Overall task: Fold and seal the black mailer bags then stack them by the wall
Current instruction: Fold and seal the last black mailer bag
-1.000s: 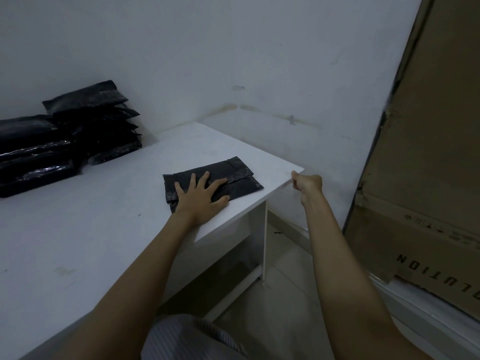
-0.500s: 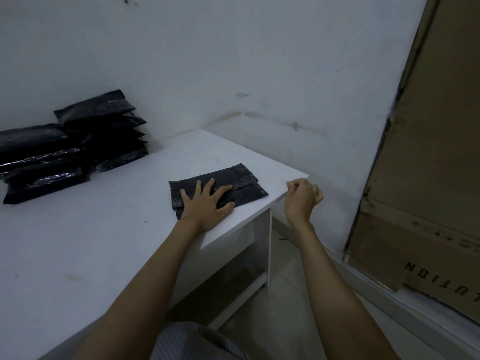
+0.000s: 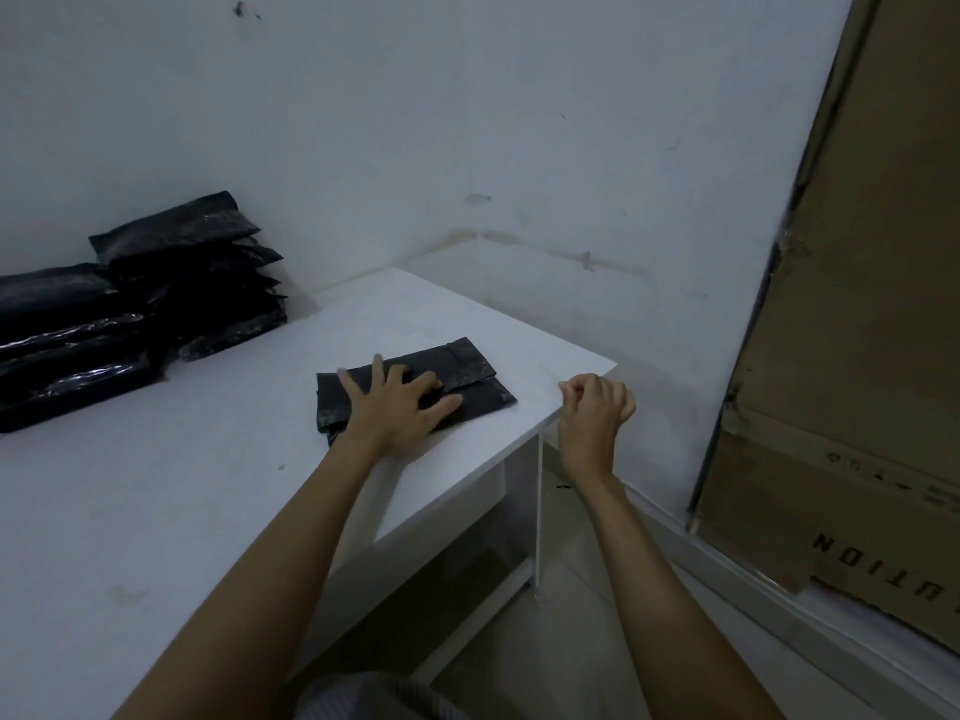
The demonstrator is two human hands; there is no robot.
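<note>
Black plastic, folded flat: one mailer bag (image 3: 415, 387) near the table's (image 3: 208, 511) right corner, just back from the near-right edge, flap turned over along its length. Pinned under the left hand (image 3: 397, 407), palm down on the bag's left half, fingers spread and mostly straight, one or two fingertips perhaps bent against the flap seam. Right hand (image 3: 595, 407) off the table just past the corner, raised in the air, fingers curled into a loose fist, thumb and forefinger pressed together; possibly pinching a thin peeled strip, though nothing visible between them, so hard to say.

Stack of finished bags (image 3: 140, 309) at the far-left side of the table, against the wall (image 3: 467, 122), well apart from the bag in hand. Cardboard box (image 3: 857, 356) leaning at the right, off the table.

Judged as the sealing step: fold made, flap held down, seal likely not yet pressed home along the whole seam. Next move calls for firm pressure run along the flap edge from end to end, left hand keeping the fold from springing open, then a grip on the bag and a carry across to the stack by the wall.
</note>
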